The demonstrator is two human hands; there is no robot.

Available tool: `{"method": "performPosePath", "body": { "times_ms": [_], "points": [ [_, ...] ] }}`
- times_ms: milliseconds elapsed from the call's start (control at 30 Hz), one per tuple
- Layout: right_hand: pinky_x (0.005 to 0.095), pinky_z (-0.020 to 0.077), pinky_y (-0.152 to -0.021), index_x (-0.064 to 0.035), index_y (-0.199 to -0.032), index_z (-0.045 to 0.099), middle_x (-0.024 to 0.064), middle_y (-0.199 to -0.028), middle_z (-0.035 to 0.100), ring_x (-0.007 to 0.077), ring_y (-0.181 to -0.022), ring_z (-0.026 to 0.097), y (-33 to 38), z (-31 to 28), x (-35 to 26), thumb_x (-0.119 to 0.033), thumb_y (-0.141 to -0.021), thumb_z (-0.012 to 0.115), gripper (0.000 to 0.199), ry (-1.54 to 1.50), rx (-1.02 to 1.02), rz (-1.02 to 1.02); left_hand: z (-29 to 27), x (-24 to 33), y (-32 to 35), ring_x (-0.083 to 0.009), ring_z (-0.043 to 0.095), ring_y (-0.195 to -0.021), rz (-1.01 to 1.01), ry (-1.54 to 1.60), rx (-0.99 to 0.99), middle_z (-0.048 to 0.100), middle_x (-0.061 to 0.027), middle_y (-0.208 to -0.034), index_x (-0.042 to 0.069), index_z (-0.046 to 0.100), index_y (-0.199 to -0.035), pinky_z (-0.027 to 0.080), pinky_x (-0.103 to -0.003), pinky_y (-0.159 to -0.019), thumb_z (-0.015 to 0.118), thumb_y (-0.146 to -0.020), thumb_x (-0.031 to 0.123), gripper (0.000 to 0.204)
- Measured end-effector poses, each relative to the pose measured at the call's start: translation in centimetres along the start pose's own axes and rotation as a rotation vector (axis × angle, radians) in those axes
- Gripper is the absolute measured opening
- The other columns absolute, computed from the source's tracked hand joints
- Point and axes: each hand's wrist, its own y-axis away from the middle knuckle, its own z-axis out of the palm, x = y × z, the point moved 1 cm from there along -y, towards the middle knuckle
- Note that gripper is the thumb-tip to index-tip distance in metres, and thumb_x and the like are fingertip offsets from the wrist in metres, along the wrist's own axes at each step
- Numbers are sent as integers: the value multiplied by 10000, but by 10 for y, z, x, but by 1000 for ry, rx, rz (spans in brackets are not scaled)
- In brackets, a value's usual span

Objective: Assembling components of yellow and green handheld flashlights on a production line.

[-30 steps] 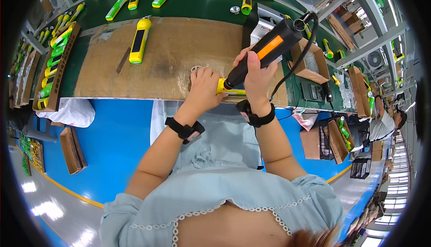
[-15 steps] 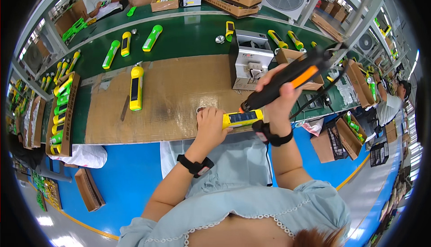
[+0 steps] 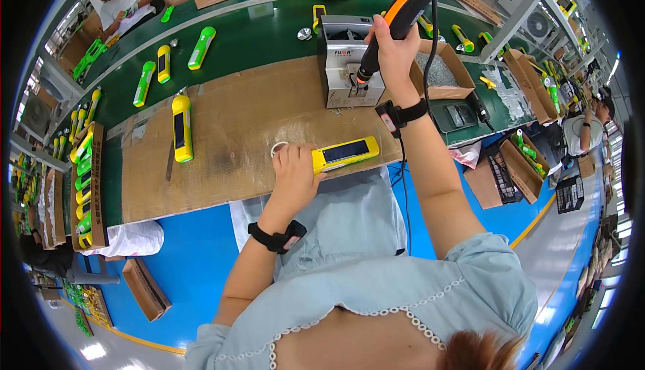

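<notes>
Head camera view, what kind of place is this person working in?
Most likely a factory assembly line. The right hand holds a corded electric screwdriver at a small grey machine, the left hand steadies a yellow device, and more lie on the green belt.

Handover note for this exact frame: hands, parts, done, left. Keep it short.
Left hand: grips one end of the flat yellow handheld unit with the dark panel, which lies at the near edge of the brown cardboard work mat.
Right hand: holds the orange-and-black corded electric screwdriver, tip at the grey screw feeder box.
Done: cannot tell from here whether any screws are in.
Left: probably pick up a screw at the feeder and drive it into the unit.
</notes>
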Motion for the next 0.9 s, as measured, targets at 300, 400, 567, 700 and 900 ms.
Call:
{"method": "performPosePath", "body": {
  "times_ms": [300,400,567,700,900],
  "points": [
    [280,463,-476,-2,-884,487,102,-637,570,183,-511,569,19,7,-26,-282,-907,576,294,47,-138,146,-7,4,4,-359,445,-1077,17,-126,19,492,-177,-1082,2,489,-1110,294,-486,-987,723,-636,94,537],
    [317,486,-505,2,-983,462,122,-693,551,219,-549,574,57,11,-43,-345,-894,568,374,-131,-192,202,0,2,8,-355,446,-1082,10,-156,47,490,-173,-1086,-1,482,-1119,291,-484,-988,723,-630,82,551],
    [342,497,-531,-1,-996,463,134,-710,543,238,-577,579,95,31,-71,-477,-835,589,518,-183,-290,241,-1,1,11,-348,444,-1098,24,-177,36,487,-170,-1102,-1,473,-1133,283,-480,-995,721,-632,67,563],
    [331,498,-532,6,-986,464,135,-708,539,238,-581,582,101,38,-72,-468,-833,586,513,-190,-319,260,0,0,14,-336,445,-1116,44,-190,35,488,-168,-1119,1,467,-1156,280,-482,-999,727,-643,73,580],
    [328,505,-529,5,-985,466,130,-711,541,232,-586,588,106,37,-64,-438,-853,575,475,-159,-323,268,1,1,15,-316,455,-1121,46,-157,48,498,-162,-1120,-23,484,-1143,280,-496,-999,608,-646,13,513]
  ]
}}
